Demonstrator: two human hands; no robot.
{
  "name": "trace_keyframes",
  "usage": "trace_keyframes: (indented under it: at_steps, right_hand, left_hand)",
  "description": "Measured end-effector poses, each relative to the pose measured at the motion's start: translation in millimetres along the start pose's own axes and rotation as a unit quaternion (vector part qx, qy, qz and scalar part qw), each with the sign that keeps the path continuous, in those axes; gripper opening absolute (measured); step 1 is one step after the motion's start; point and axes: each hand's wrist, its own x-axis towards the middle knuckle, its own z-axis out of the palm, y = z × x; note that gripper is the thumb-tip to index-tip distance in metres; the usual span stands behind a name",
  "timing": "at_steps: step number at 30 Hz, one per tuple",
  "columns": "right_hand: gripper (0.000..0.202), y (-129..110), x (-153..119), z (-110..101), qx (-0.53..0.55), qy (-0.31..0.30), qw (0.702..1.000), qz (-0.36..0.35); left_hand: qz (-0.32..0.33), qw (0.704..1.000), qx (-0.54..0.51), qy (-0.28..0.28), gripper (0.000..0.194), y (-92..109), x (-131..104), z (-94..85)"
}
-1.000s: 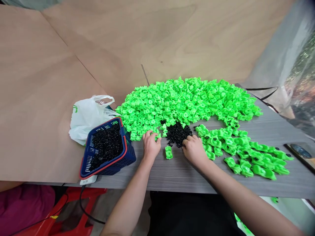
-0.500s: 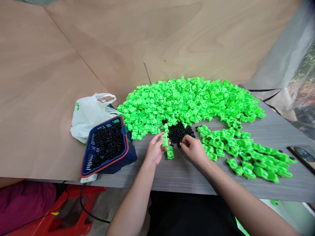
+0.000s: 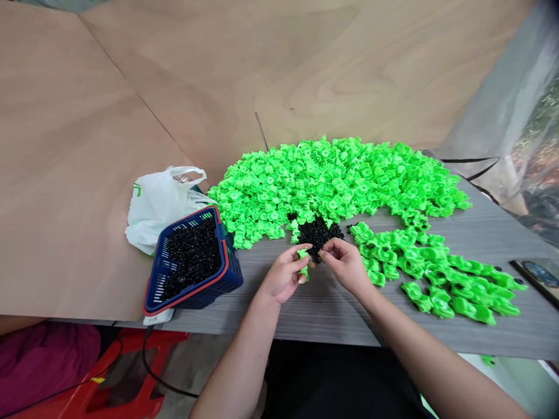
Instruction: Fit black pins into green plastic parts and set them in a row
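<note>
My left hand [image 3: 279, 278] is closed on a bright green plastic piece [image 3: 304, 269], tilted up between thumb and fingers. Just to its right, my right hand [image 3: 347, 266] pinches thumb and forefinger together; whatever sits between the tips is too small to make out. The fingertips hover at the near edge of a heap of small black parts [image 3: 321, 231]. Behind both hands spreads a large pile of green pieces [image 3: 336, 180]. More green pieces [image 3: 441, 279], several with black parts in them, lie in rough rows to the right.
On the left stands a blue basket [image 3: 229, 270] with a red rim, filled with black parts. A white plastic bag [image 3: 159, 203] leans behind it. A phone-like object [image 3: 537, 276] lies at the right edge of the grey table [image 3: 323, 320]. Below left are a red stool [image 3: 144, 355] and another person's magenta clothing [image 3: 52, 355].
My left hand has shifted slightly right, bringing its green piece off the tabletop spot and nearer my right hand. The green piece is turned more edge-on. My right hand has barely moved.
</note>
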Motion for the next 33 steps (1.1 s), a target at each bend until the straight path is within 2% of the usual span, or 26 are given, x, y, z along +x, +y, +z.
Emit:
trace_keyframes:
  at_steps: [6,9,14,17,26,33]
  right_hand:
    - [0.018,-3.7,-1.7,1.9,-0.024,0.005,0.999,-0.035]
    - [0.015,-5.4,-4.2,3.7,-0.068,-0.004,0.996,-0.06]
    - [0.015,-10.4,-8.1,7.0,-0.183,-0.024,0.973,-0.138]
    - [0.018,-13.1,-8.5,8.5,-0.229,-0.027,0.96,-0.16]
    - [0.02,-15.9,-7.9,10.2,-0.265,-0.042,0.948,-0.169]
    - [0.014,-11.3,-10.7,14.4,-0.215,-0.023,0.964,-0.154]
  left_hand:
    - [0.012,1.0,-0.021,-0.013,0.045,-4.1,1.1,1.5]
    - [0.036,0.999,0.003,0.001,0.045,-8.1,2.0,3.0]
    - [0.053,0.996,0.058,0.031,0.05,-11.3,1.2,6.4]
    - [0.054,0.995,0.072,0.043,0.052,-10.5,-0.1,7.9]
    - [0.079,0.987,0.126,0.054,0.048,-12.7,0.3,9.0]
    - [0.101,0.981,0.141,0.081,0.044,-17.3,4.3,6.5]
